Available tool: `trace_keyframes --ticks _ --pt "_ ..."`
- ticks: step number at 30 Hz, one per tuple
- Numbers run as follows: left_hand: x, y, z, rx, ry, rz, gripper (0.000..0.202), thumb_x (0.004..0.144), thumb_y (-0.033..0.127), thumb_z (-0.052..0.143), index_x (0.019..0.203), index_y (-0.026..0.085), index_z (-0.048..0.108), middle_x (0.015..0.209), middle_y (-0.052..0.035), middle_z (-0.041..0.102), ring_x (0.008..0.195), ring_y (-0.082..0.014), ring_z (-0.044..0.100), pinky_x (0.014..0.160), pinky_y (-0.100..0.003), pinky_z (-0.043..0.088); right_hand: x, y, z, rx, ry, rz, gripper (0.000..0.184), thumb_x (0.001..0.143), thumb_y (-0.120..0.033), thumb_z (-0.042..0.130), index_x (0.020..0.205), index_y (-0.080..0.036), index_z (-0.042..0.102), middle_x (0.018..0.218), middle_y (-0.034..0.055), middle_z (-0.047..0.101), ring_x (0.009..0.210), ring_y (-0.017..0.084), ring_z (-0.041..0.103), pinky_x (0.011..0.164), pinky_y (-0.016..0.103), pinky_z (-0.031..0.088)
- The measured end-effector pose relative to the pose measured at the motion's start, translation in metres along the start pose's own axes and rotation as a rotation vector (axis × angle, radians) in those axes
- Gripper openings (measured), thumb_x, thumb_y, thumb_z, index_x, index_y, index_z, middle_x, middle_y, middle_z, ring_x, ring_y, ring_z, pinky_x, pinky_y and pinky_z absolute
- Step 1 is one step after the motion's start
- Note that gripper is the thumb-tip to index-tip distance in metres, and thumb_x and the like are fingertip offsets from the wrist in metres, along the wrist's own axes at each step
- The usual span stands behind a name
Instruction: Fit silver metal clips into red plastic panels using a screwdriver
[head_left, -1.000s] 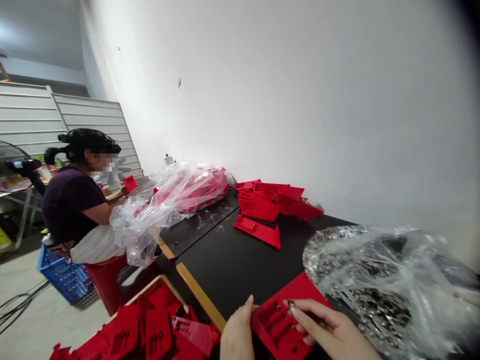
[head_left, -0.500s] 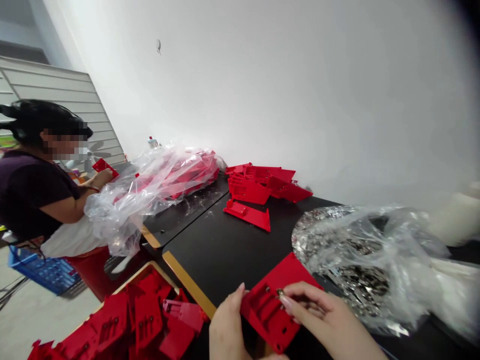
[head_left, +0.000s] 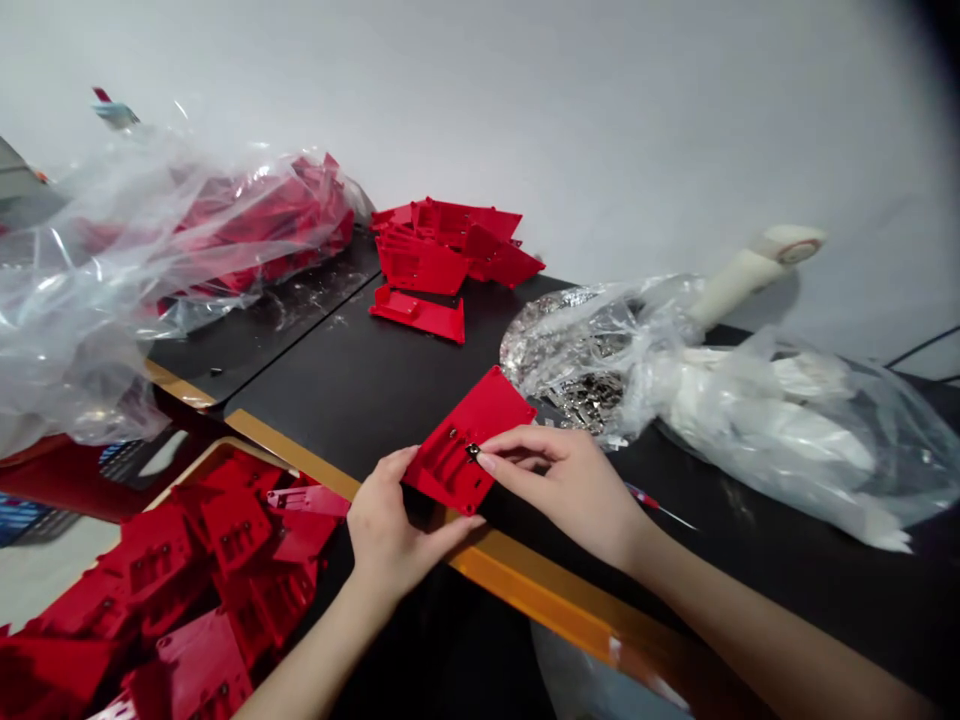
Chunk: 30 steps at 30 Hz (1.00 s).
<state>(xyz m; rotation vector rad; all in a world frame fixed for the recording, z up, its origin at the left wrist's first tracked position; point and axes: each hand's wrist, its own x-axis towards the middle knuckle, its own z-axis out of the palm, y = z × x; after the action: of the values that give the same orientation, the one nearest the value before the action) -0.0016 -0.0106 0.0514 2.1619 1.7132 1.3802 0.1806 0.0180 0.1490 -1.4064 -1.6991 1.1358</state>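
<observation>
A red plastic panel (head_left: 491, 405) with moulded slots is tilted above the table's front edge. My left hand (head_left: 390, 530) grips its lower left side, thumb along the bottom edge. With thumb and forefinger, my right hand (head_left: 562, 480) pinches a small metal piece (head_left: 472, 452) against the slotted part of the panel. The fingers partly cover this piece, and its exact kind cannot be made out. Beyond my right hand, a clear plastic bag (head_left: 637, 320) lies over many small shiny metal parts (head_left: 592, 397).
Red panels (head_left: 442, 250) are piled at the back, near a clear bag of more panels (head_left: 255, 220). A box of red panels (head_left: 187, 560) stands lower left. A red-handled screwdriver (head_left: 652, 498) and a bag of white things (head_left: 780, 420) lie right. The table has a wooden edge (head_left: 540, 580).
My view has turned right and down, so the co-worker is out of sight. The small metal piece now sits lower against the panel, still in my right fingers. My left hand keeps its hold.
</observation>
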Motion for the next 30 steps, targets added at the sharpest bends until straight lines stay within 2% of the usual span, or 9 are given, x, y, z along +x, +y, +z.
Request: trace_keyframes --ticks 4,7,13,19,24,30 --pt "0.002 0.000 0.000 0.007 0.030 0.025 0.077 0.066 0.065 0.075 0.120 0.016 0.050 0.105 -0.0106 0.068 0.091 -0.0256 0.071 0.076 -0.036 0.058 -0.003 0.004 0.006 -0.131 0.023 -0.070 0.011 0.077 -0.022 0.067 0.079 -0.017 0.077 0.068 0.0002 0.071 0.053 0.008 0.056 0.050 0.018 0.044" --pt "0.002 0.000 0.001 0.000 0.039 0.034 0.074 0.067 0.064 0.076 0.118 0.016 0.051 0.104 -0.0099 0.069 0.091 -0.0250 0.071 0.077 -0.035 0.057 -0.002 0.006 0.010 -0.183 0.001 -0.121 0.010 0.078 -0.021 0.068 0.079 -0.018 0.077 0.064 -0.0010 0.068 0.049 0.006 0.049 0.046 0.017 0.037" --pt "0.002 -0.001 0.003 -0.004 0.072 0.083 0.069 0.073 0.057 0.074 0.120 0.014 0.049 0.104 -0.0110 0.069 0.094 -0.0248 0.070 0.076 -0.033 0.057 -0.004 0.004 0.020 -0.334 -0.003 -0.265 0.007 0.079 -0.017 0.068 0.076 -0.017 0.074 0.064 -0.0025 0.065 0.051 0.005 0.049 0.051 0.018 0.036" --pt "0.001 -0.003 0.004 0.002 0.073 0.081 0.065 0.073 0.049 0.075 0.122 0.015 0.048 0.107 -0.0102 0.069 0.095 -0.0244 0.070 0.076 -0.032 0.056 -0.005 0.004 0.027 -0.482 -0.003 -0.459 0.012 0.083 -0.011 0.062 0.076 -0.014 0.071 0.070 0.0020 0.067 0.063 0.010 0.058 0.060 0.021 0.042" --pt "0.000 -0.003 0.004 -0.010 0.069 0.077 0.069 0.073 0.051 0.075 0.124 0.015 0.047 0.108 -0.0103 0.068 0.098 -0.0245 0.070 0.079 -0.032 0.056 -0.002 0.001 0.025 -0.470 -0.042 -0.406 0.011 0.082 -0.011 0.063 0.077 -0.016 0.072 0.071 0.0008 0.067 0.062 0.009 0.058 0.057 0.019 0.041" --pt "0.002 -0.005 0.004 -0.017 0.071 0.116 0.073 0.072 0.060 0.074 0.123 0.014 0.047 0.104 -0.0113 0.068 0.096 -0.0261 0.070 0.077 -0.034 0.057 0.004 -0.007 0.020 -0.406 0.073 -0.232 0.010 0.077 -0.015 0.067 0.070 -0.017 0.073 0.060 -0.0026 0.063 0.049 0.006 0.049 0.050 0.019 0.039"
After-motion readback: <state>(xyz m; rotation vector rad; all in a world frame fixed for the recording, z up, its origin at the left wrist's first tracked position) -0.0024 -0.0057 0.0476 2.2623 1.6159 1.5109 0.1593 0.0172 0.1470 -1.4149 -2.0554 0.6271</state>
